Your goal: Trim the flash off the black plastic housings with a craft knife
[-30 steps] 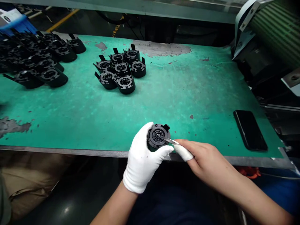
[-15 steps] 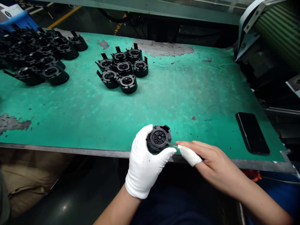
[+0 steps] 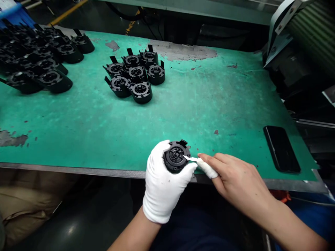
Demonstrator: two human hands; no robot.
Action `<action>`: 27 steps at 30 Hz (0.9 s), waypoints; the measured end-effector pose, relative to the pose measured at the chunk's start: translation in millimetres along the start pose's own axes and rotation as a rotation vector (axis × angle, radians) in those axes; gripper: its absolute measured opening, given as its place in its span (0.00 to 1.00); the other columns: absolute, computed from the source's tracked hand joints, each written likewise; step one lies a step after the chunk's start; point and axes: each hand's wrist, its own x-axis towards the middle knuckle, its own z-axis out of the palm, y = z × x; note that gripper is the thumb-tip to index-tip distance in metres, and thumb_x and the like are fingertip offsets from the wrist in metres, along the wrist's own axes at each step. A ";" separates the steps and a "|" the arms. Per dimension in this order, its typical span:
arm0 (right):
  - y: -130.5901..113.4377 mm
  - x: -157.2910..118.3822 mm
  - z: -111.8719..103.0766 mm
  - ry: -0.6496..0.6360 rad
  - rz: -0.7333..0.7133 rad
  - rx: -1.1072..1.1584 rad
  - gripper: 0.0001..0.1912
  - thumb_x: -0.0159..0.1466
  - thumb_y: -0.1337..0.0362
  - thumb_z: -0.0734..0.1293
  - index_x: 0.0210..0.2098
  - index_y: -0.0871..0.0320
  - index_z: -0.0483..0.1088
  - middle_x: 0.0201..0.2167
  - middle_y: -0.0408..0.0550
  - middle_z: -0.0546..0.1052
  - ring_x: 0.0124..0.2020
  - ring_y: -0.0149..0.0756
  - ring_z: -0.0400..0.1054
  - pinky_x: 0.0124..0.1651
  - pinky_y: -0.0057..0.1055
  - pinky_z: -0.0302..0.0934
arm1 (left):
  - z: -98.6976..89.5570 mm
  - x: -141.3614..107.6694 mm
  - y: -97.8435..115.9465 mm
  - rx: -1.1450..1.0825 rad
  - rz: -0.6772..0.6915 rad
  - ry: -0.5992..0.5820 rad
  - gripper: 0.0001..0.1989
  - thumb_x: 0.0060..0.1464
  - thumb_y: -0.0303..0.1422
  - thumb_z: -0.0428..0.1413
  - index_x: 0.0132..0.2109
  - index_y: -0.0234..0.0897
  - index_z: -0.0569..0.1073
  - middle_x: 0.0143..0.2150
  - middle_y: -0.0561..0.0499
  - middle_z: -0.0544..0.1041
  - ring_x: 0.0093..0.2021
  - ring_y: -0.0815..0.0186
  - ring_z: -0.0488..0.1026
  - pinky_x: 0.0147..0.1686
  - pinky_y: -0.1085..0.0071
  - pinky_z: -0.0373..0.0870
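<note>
My left hand, in a white glove, is wrapped round a round black plastic housing near the front edge of the table. The housing's ribbed face is turned up, with a small tab at its far rim. Bare but for a white cover on the thumb, my right hand pinches a small knife with a pointed, shiny blade. The blade's tip lies over the right part of the housing's face; whether it touches cannot be made out. The knife's handle is hidden in my fingers.
Several like black housings stand grouped mid-table, and a larger cluster sits at the left. A black phone lies at the right on the green table. Machinery stands at the back right. A person's tan trousers show at lower left.
The knife's blade has turned and now catches the light, its tip a little further left over the housing. My right hand has rolled slightly; the left keeps its hold.
</note>
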 end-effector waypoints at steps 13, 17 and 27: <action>30.6 20.4 -18.7 -0.096 -0.185 0.059 0.20 0.73 0.60 0.56 0.59 0.46 0.71 0.40 0.46 0.78 0.38 0.40 0.73 0.37 0.34 0.62 | -26.6 41.2 -17.7 0.047 0.163 -0.360 0.40 0.50 0.46 0.65 0.66 0.40 0.61 0.65 0.43 0.70 0.64 0.54 0.69 0.64 0.56 0.67; 35.5 36.8 -24.9 -0.124 -0.285 0.024 0.20 0.71 0.63 0.59 0.59 0.45 0.71 0.37 0.46 0.78 0.38 0.39 0.73 0.35 0.31 0.59 | -33.4 56.8 -18.2 0.007 0.162 -0.469 0.39 0.50 0.42 0.65 0.67 0.42 0.61 0.66 0.46 0.70 0.64 0.55 0.69 0.64 0.57 0.67; 36.8 72.0 -34.9 -0.232 -0.401 -0.032 0.20 0.69 0.65 0.61 0.57 0.45 0.73 0.32 0.44 0.76 0.33 0.37 0.70 0.30 0.30 0.51 | -35.2 72.6 -17.3 -0.030 0.131 -0.598 0.39 0.48 0.35 0.65 0.66 0.46 0.62 0.65 0.50 0.70 0.63 0.55 0.70 0.63 0.58 0.69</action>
